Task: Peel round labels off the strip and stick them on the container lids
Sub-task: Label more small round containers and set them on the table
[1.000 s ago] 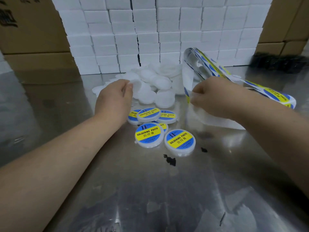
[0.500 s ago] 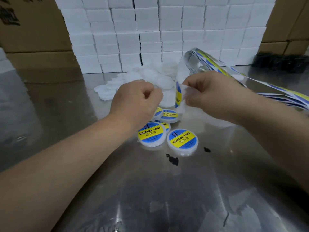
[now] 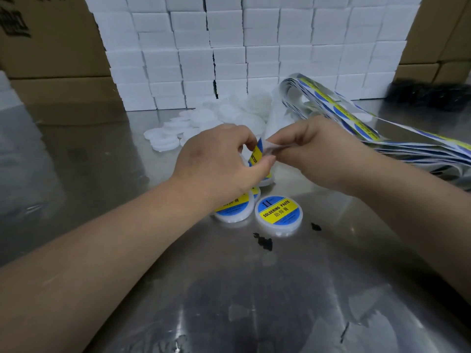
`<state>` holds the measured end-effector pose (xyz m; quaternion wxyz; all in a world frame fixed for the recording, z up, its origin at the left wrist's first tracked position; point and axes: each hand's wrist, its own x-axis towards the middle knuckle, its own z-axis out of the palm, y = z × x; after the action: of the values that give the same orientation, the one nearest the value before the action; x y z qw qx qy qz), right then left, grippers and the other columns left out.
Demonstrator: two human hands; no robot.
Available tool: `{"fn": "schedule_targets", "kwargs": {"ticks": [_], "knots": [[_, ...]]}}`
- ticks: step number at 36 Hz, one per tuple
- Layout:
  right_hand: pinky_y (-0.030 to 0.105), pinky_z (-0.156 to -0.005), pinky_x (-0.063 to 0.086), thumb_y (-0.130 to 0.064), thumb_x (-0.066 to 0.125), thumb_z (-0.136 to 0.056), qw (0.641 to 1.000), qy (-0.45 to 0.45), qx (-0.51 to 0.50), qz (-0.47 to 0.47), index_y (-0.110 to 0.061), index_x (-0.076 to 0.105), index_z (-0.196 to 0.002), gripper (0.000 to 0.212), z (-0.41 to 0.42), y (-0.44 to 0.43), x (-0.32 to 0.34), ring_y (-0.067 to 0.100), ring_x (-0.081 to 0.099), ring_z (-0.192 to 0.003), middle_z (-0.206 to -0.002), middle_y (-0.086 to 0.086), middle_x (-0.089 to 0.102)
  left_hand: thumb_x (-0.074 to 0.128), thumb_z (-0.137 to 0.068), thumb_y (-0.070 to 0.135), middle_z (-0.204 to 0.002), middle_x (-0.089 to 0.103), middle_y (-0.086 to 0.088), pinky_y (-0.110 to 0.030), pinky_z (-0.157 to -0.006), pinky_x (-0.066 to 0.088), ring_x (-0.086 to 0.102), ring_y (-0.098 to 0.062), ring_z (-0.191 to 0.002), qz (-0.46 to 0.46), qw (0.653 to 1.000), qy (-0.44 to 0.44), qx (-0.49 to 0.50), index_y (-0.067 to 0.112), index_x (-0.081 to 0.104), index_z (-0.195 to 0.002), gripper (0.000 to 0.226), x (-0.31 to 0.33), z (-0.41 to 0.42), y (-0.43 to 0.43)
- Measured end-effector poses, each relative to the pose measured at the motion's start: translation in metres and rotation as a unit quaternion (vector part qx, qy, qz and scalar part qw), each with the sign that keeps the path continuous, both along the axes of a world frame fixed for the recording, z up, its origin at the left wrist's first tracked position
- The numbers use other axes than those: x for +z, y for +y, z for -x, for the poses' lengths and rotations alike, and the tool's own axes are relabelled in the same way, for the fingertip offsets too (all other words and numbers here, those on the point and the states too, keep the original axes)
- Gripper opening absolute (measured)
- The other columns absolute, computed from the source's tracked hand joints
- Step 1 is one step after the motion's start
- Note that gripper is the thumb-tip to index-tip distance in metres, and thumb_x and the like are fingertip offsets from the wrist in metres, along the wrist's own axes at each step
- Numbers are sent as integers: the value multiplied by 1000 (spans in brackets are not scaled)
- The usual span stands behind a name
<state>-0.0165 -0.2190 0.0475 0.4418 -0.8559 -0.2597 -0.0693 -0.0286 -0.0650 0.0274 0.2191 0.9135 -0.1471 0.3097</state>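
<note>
My left hand (image 3: pixel 219 164) pinches the edge of a blue and yellow round label (image 3: pixel 256 153) that stands half peeled. Its white backing paper is pinched by my right hand (image 3: pixel 316 151), which touches the left hand above the table. The label strip (image 3: pixel 356 123) loops back and to the right from there. Whether the left hand also holds a lid is hidden. Below the hands lie several labelled white lids; one (image 3: pixel 279 215) shows in full, another (image 3: pixel 235 208) is partly under my left wrist. A heap of plain white lids (image 3: pixel 204 121) lies behind the hands.
The work surface is a shiny metal table (image 3: pixel 229 301) with small black specks (image 3: pixel 263 242) near the labelled lids. A wall of stacked white boxes (image 3: pixel 242 52) stands at the back, with brown cartons (image 3: pixel 53 47) on both sides.
My left hand came from the plain lids over to the right hand and took the label's edge. The label has come further off the backing.
</note>
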Motion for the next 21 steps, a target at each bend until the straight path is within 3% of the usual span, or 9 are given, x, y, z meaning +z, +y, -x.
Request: {"fn": "schedule_targets", "kwargs": {"ticks": [3, 5, 10, 12, 14, 16, 19, 21], "knots": [[9, -36, 26, -8, 58, -86, 1000, 1, -8, 3, -39, 65, -64, 38, 0, -1, 1, 3, 32, -33, -41, -19, 51, 50, -71, 53, -65, 40, 15, -25, -54, 21, 41, -11, -69, -3, 1000, -14, 12, 26, 62, -85, 32, -2, -2, 1], [6, -36, 27, -5, 55, -86, 1000, -3, -17, 27, -39, 63, -65, 41, 0, -2, 2, -1, 39, -33, -38, -22, 49, 48, -70, 55, -66, 40, 16, -24, -58, 21, 41, -10, -71, -8, 1000, -10, 11, 27, 62, -86, 36, -3, -3, 2], [7, -37, 31, -6, 48, -83, 979, -33, -138, 145, -34, 58, -62, 35, -4, -10, 6, -7, 48, -42, -40, -23, 50, 49, -76, 54, -64, 43, 13, -25, -53, 24, 42, -10, -64, 73, 997, 3, 31, 31, 51, -69, 24, -3, -6, 7], [16, -50, 42, -11, 47, -82, 956, -46, -187, 220, -22, 62, -69, 23, -7, -14, 10, -1, 56, -60, -59, -15, 62, 52, -81, 48, -60, 44, 11, -23, -52, 28, 43, -6, -60, 133, 990, -3, 51, 31, 48, -61, 27, -4, -10, 11], [22, -56, 40, -14, 46, -84, 932, -47, -210, 291, -8, 66, -82, 21, -9, -16, 13, 20, 58, -74, -80, 6, 65, 52, -86, 42, -55, 43, 8, -29, -54, 29, 42, -6, -56, 192, 979, -8, 64, 27, 46, -57, 33, -3, -15, 16], [20, -50, 31, -20, 44, -87, 915, -36, -219, 337, -9, 59, -74, 23, -9, -17, 15, 19, 48, -64, -76, 9, 56, 50, -89, 39, -53, 40, 6, -29, -57, 27, 39, -8, -55, 228, 971, -13, 76, 24, 42, -54, 40, -3, -18, 18], [24, -51, 27, -33, 39, -87, 911, -25, -234, 337, -13, 61, -76, 31, -7, -17, 18, 17, 41, -62, -71, 4, 47, 49, -91, 41, -51, 39, 6, -29, -58, 28, 38, -8, -54, 233, 970, -9, 69, 22, 41, -52, 44, -4, -18, 19], [24, -51, 28, -38, 40, -84, 922, -68, -264, 277, -13, 68, -86, 38, -3, -15, 20, 18, 45, -64, -73, 8, 52, 49, -90, 45, -51, 40, 7, -29, -56, 28, 39, -7, -54, 219, 974, -13, 54, 23, 44, -53, 43, -5, -15, 17]]}}
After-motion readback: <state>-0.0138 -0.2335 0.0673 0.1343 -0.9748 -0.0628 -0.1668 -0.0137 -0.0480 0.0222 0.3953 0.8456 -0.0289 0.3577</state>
